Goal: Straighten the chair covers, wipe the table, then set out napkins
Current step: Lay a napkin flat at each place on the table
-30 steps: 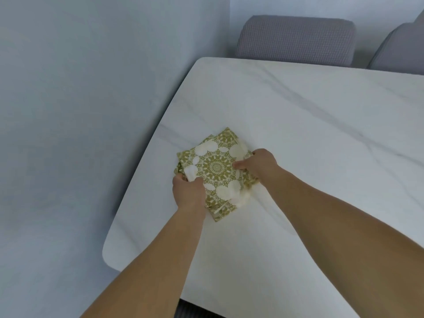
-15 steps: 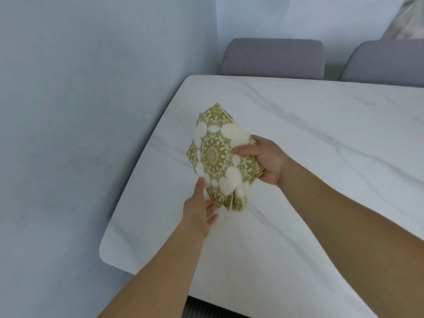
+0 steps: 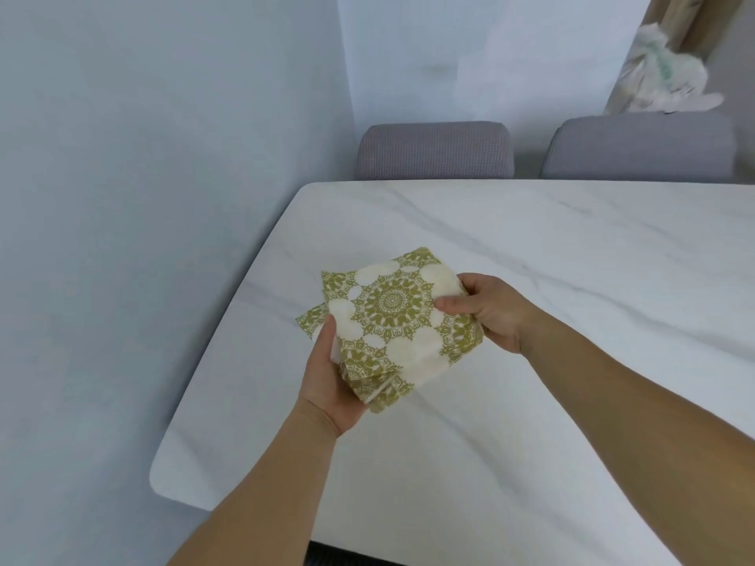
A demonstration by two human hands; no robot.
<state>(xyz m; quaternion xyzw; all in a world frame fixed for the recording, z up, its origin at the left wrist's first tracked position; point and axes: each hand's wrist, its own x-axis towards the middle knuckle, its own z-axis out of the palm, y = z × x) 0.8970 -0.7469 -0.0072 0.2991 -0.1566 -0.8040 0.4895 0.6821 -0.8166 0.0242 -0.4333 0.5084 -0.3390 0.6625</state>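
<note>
So the stack of napkins [image 3: 394, 316] was up off the table [image 3: 531, 247], held over its left end between both hands. They were the folded paper kind, cream with an olive-gold medallion print, several layers thick going by the edges at the near corner. One loose corner poked out on the left side of the stack, lower than the rest.

The left hand [image 3: 333, 381] cradled the near-left corner from underneath, palm up, thumb lying along the stack's edge. The right hand [image 3: 486, 310] was pinching the right edge, thumb on top of the print and fingers curled under.

The table was white marble-look with grey veining and rounded corners, sat close to a pale wall on the left. Two grey fabric-covered chairs [image 3: 435, 151] were tucked in along the far side. Up in the top right corner a plastic bag [image 3: 657, 75] hung by a tan curtain; couldn't tell what was in it, too blurry.
</note>
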